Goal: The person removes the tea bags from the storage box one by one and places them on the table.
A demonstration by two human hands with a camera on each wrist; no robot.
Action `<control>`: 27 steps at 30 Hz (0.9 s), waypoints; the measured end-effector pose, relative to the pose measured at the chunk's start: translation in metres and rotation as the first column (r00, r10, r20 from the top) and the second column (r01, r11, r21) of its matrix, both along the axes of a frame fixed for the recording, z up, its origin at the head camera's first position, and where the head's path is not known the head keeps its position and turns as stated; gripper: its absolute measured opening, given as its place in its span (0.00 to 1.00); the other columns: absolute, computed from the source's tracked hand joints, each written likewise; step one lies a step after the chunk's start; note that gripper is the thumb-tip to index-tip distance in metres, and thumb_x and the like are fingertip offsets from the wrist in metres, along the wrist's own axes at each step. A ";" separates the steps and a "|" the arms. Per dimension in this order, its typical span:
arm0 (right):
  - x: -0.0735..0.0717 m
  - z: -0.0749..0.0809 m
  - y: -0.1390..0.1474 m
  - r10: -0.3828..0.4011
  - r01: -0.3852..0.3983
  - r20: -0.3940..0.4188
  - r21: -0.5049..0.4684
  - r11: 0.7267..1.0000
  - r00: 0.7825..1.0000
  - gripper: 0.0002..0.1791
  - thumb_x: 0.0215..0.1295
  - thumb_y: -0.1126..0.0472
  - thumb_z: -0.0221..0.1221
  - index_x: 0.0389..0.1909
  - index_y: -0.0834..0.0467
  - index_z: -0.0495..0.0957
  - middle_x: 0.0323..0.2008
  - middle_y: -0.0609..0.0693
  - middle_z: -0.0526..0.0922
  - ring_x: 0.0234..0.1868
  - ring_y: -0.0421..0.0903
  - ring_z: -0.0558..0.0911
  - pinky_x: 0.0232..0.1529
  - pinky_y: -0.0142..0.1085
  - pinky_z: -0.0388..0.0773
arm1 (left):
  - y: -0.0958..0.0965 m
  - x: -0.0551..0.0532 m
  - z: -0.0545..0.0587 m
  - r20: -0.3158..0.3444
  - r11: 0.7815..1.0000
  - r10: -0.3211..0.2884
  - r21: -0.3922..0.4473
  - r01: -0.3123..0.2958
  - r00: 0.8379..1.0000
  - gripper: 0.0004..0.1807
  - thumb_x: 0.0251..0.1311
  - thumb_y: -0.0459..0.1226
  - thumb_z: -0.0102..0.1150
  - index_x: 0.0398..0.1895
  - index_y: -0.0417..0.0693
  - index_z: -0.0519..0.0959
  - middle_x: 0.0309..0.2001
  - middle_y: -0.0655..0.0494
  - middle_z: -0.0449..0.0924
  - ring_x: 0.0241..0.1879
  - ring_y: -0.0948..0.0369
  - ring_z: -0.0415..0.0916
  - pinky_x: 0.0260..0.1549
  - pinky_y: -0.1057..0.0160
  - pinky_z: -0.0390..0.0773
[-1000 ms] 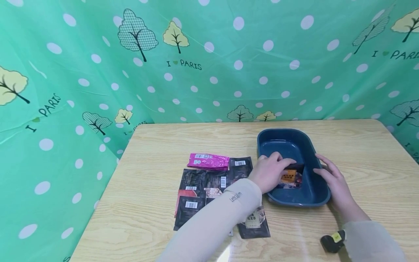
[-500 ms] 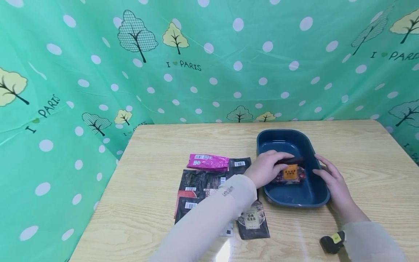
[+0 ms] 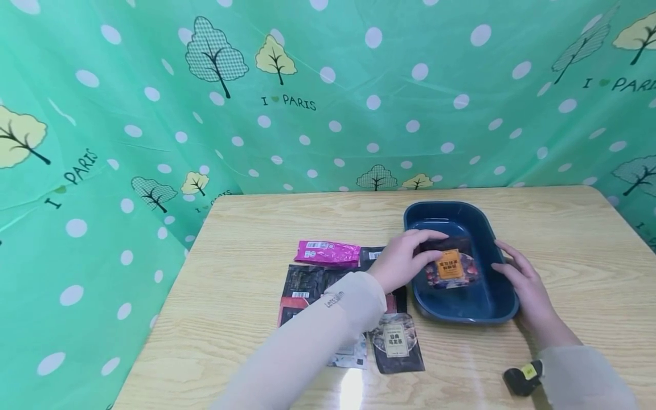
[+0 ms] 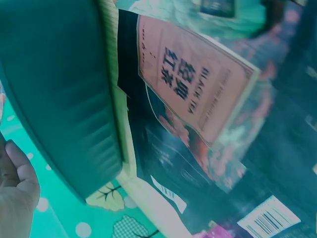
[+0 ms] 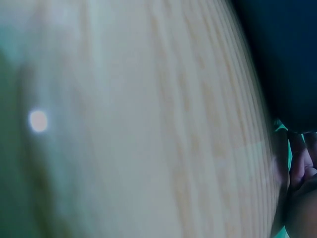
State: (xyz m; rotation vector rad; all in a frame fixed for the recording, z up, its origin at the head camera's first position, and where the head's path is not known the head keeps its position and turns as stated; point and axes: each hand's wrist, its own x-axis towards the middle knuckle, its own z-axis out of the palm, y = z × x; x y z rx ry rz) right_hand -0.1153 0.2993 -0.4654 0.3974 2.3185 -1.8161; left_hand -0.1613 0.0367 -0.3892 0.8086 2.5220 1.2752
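A dark blue plastic basin (image 3: 463, 310) stands on the wooden table. Inside it lies a dark tea packet (image 3: 451, 273) with an orange label, face up. My left hand (image 3: 397, 262) reaches over the basin's left rim, thumb and forefinger extended and spread over the packet's upper left part. At the opposite rim, my right hand (image 3: 525, 287) holds the basin, its thumb just inside the edge; its other fingers are partly hidden. In the left wrist view, a packet marked black tea (image 4: 198, 79) lies beside the basin's wall (image 4: 64, 94).
Left of the basin are several dark packets (image 3: 302, 279), partly covered by my left sleeve (image 3: 307, 347). A pink packet (image 3: 328, 253) lies behind them, and an oolong packet (image 3: 397, 344) in front. A black device (image 3: 523, 378) sits by my right cuff. A green patterned curtain (image 3: 328, 136) hangs behind.
My left hand has drawn back leftwards and its fingers have spread. The orange-labelled packet, tilted up before, now lies flatter in the basin. The right hand has stayed put.
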 end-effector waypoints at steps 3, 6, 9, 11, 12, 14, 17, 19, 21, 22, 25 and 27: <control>0.000 0.000 0.000 -0.002 0.002 0.002 0.001 1.000 1.000 0.31 0.77 0.43 0.43 0.77 0.29 0.47 0.79 0.62 0.41 0.75 0.66 0.48 0.69 0.69 0.51 | -0.006 0.001 0.002 0.029 0.999 0.024 0.026 -0.025 0.999 0.19 0.69 0.46 0.56 0.62 0.64 0.76 0.62 0.66 0.77 0.59 0.69 0.73 0.60 0.68 0.73; 0.000 0.000 0.000 0.000 0.000 0.002 0.001 1.000 1.000 0.31 0.77 0.43 0.43 0.77 0.29 0.46 0.79 0.62 0.41 0.75 0.67 0.48 0.69 0.69 0.51 | -0.013 0.001 0.003 0.061 0.998 0.048 0.044 -0.051 0.997 0.18 0.68 0.46 0.57 0.61 0.64 0.77 0.55 0.66 0.80 0.49 0.70 0.75 0.50 0.70 0.76; 0.000 0.000 -0.001 0.002 -0.002 0.003 0.003 1.000 1.000 0.31 0.77 0.43 0.43 0.77 0.29 0.46 0.79 0.62 0.40 0.75 0.67 0.47 0.69 0.69 0.51 | -0.021 0.003 0.005 0.100 0.996 0.069 0.057 -0.075 0.993 0.18 0.67 0.47 0.59 0.59 0.64 0.78 0.47 0.67 0.81 0.39 0.67 0.73 0.39 0.70 0.76; 0.000 0.000 -0.001 0.005 -0.005 0.003 0.004 1.000 1.000 0.31 0.77 0.43 0.43 0.77 0.29 0.46 0.79 0.62 0.40 0.75 0.67 0.48 0.69 0.69 0.51 | -0.026 0.005 0.006 0.123 0.994 0.079 0.065 -0.087 0.989 0.18 0.67 0.47 0.60 0.59 0.65 0.78 0.43 0.68 0.80 0.35 0.66 0.73 0.35 0.69 0.75; 0.000 0.000 -0.001 0.006 -0.006 0.004 0.005 1.000 1.000 0.31 0.77 0.43 0.43 0.77 0.29 0.46 0.79 0.61 0.40 0.75 0.66 0.48 0.69 0.69 0.51 | -0.028 0.005 0.007 0.137 0.993 0.084 0.071 -0.094 0.987 0.18 0.66 0.47 0.60 0.59 0.65 0.78 0.42 0.68 0.80 0.34 0.66 0.73 0.34 0.68 0.75; 0.000 0.000 0.000 0.005 -0.005 0.004 0.007 1.000 1.000 0.31 0.77 0.43 0.43 0.76 0.29 0.46 0.79 0.61 0.41 0.74 0.66 0.49 0.69 0.68 0.52 | -0.032 0.007 0.008 0.164 0.991 0.094 0.080 -0.108 0.982 0.18 0.66 0.47 0.61 0.58 0.66 0.78 0.40 0.68 0.79 0.33 0.65 0.73 0.32 0.68 0.75; 0.000 0.000 0.000 0.010 -0.010 0.000 0.013 1.000 1.000 0.31 0.77 0.43 0.43 0.76 0.29 0.46 0.79 0.61 0.43 0.74 0.65 0.50 0.69 0.68 0.53 | -0.037 0.010 0.009 0.187 0.988 0.106 0.090 -0.124 0.977 0.18 0.65 0.47 0.61 0.58 0.67 0.79 0.39 0.67 0.79 0.32 0.65 0.74 0.32 0.68 0.76; 0.000 0.000 0.000 0.011 -0.011 -0.002 0.017 1.000 1.000 0.31 0.77 0.42 0.43 0.76 0.29 0.46 0.78 0.62 0.44 0.73 0.65 0.51 0.69 0.68 0.53 | -0.040 0.012 0.009 0.191 0.988 0.110 0.090 -0.129 0.975 0.18 0.65 0.46 0.61 0.58 0.66 0.79 0.39 0.68 0.79 0.32 0.65 0.73 0.32 0.68 0.76; 0.000 0.000 0.000 0.011 -0.011 -0.002 0.016 1.000 1.000 0.31 0.77 0.43 0.43 0.77 0.29 0.46 0.78 0.62 0.43 0.73 0.65 0.50 0.69 0.68 0.53 | -0.042 0.013 0.010 0.189 0.988 0.110 0.091 -0.129 0.976 0.18 0.65 0.46 0.61 0.58 0.65 0.79 0.40 0.68 0.79 0.32 0.65 0.73 0.32 0.68 0.76; 0.000 0.000 -0.001 0.010 -0.010 -0.001 0.014 1.000 1.000 0.31 0.77 0.43 0.43 0.77 0.29 0.46 0.78 0.62 0.43 0.73 0.65 0.50 0.69 0.68 0.52 | -0.043 0.014 0.009 0.187 0.988 0.108 0.090 -0.126 0.976 0.18 0.65 0.46 0.62 0.58 0.65 0.79 0.40 0.68 0.79 0.32 0.65 0.72 0.32 0.68 0.75; 0.001 0.001 -0.001 0.009 -0.009 0.006 0.009 1.000 1.000 0.31 0.77 0.43 0.43 0.77 0.29 0.45 0.79 0.63 0.41 0.74 0.66 0.49 0.69 0.68 0.52 | -0.046 0.015 0.009 0.201 0.988 0.102 0.090 -0.122 0.974 0.18 0.65 0.46 0.62 0.59 0.64 0.79 0.40 0.68 0.79 0.32 0.65 0.73 0.33 0.69 0.76; 0.001 0.001 -0.001 0.009 -0.009 0.009 0.006 1.000 1.000 0.31 0.77 0.43 0.43 0.77 0.29 0.45 0.79 0.63 0.40 0.74 0.67 0.48 0.69 0.69 0.51 | -0.048 0.017 0.009 0.215 0.988 0.102 0.089 -0.123 0.971 0.19 0.65 0.46 0.62 0.59 0.64 0.79 0.39 0.67 0.80 0.32 0.64 0.74 0.33 0.69 0.76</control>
